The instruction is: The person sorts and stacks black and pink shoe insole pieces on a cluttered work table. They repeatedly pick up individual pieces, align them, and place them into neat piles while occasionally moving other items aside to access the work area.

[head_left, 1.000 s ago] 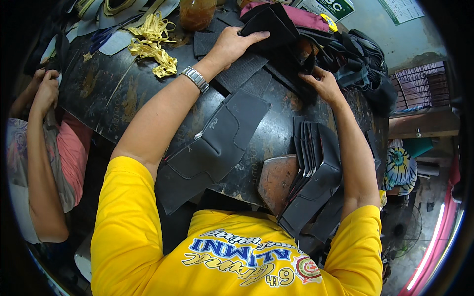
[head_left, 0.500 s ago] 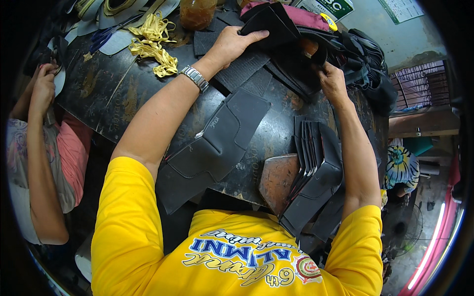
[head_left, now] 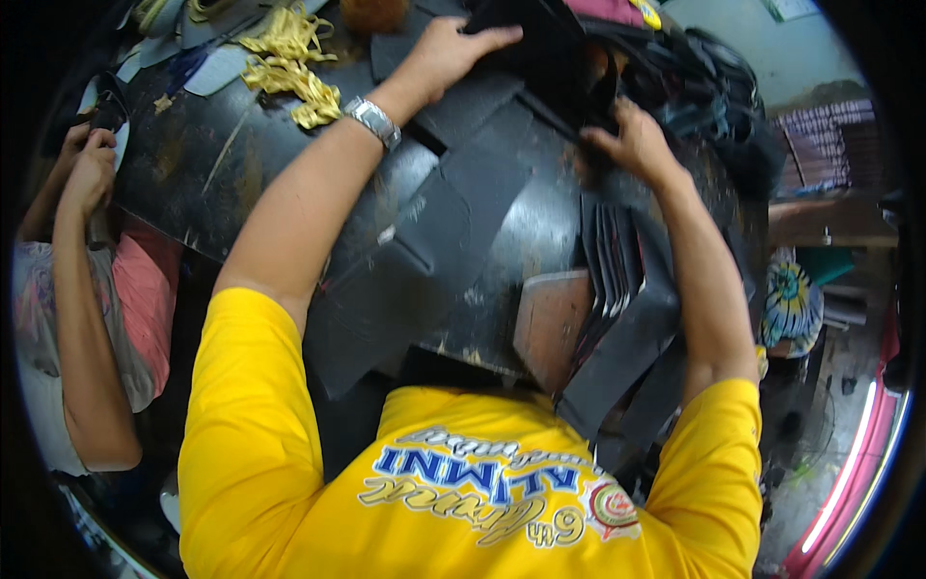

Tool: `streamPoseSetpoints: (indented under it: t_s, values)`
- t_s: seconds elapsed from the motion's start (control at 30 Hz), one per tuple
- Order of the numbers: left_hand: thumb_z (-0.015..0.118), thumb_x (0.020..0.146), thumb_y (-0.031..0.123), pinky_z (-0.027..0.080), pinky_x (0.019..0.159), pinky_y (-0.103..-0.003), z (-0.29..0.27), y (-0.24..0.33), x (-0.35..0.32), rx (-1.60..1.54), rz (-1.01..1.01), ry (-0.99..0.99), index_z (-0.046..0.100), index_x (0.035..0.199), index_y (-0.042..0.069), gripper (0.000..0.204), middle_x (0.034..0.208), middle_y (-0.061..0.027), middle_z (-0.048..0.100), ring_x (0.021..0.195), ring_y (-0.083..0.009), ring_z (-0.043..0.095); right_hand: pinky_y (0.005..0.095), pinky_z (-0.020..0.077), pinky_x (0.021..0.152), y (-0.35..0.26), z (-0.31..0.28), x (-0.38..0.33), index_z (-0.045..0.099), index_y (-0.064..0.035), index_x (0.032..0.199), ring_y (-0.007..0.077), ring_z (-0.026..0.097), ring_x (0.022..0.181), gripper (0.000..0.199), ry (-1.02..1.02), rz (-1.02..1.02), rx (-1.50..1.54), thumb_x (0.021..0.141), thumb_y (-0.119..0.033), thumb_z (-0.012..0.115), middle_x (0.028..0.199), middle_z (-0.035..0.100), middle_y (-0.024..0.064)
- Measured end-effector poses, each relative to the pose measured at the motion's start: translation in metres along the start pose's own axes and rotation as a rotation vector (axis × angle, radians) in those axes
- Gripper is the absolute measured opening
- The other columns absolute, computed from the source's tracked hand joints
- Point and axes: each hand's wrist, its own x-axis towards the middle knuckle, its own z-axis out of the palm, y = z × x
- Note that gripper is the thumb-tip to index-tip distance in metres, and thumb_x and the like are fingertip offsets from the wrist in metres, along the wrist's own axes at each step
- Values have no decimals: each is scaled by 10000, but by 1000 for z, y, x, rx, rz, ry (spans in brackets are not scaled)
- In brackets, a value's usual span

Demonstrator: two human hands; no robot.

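At the far side of the dark table (head_left: 217, 193), my left hand (head_left: 453, 56) grips a bundle of black sheet pieces (head_left: 540, 37), its thumb lying over their near side and its fingers partly hidden. To the right of the bundle, my right hand (head_left: 641, 150) is blurred, with thumb and forefinger spread and nothing visible between them. Its fingertips are close to a dark curved piece. Nearer to me lies a large stitched black panel (head_left: 386, 289). On the right, several folded black panels (head_left: 627, 280) stand fanned out beside a worn brown board (head_left: 552, 323).
Yellow cord bundles (head_left: 289, 82) and pale cut pieces (head_left: 217, 69) lie at the far left, near an amber container (head_left: 374, 12). Black strapped goods (head_left: 719, 96) are piled at the far right. A co-worker's hands (head_left: 89, 174) hold a dark tool at left.
My right hand has let go of the black piece's edge, its thumb and forefinger now apart. My left hand keeps its hold on the bundle. The whole view has shifted slightly.
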Motion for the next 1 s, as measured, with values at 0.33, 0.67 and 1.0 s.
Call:
streamPoseSetpoints:
  t_s: [0.33, 0.67, 1.0]
  values:
    - [797, 836, 267, 473, 909, -290, -11, 18, -6, 305, 197, -332, 708, 1169, 42, 412, 1063, -30, 678, 981, -139, 606, 416, 495, 953, 10, -35, -32, 614, -41, 1310, 371, 650, 1107, 500, -105, 195, 134, 939, -371, 668, 1198, 662, 241]
    - [822, 788, 222, 422, 1041, -353, -17, 18, -8, 568, 428, -489, 704, 1204, 115, 445, 1279, -87, 574, 1212, -239, 540, 309, 497, 884, -47, -127, -181, 674, -37, 1202, 224, 672, 960, 328, 226, 394, 533, 884, -113, 711, 1016, 700, 137]
    - [739, 907, 387, 411, 765, -214, -18, -12, 5, -25, 70, -105, 742, 980, 21, 373, 889, 48, 627, 837, -31, 496, 336, 494, 907, -85, -136, -183, 686, 10, 1117, 275, 665, 1020, 242, 248, 288, 517, 880, -38, 677, 1076, 688, 155]
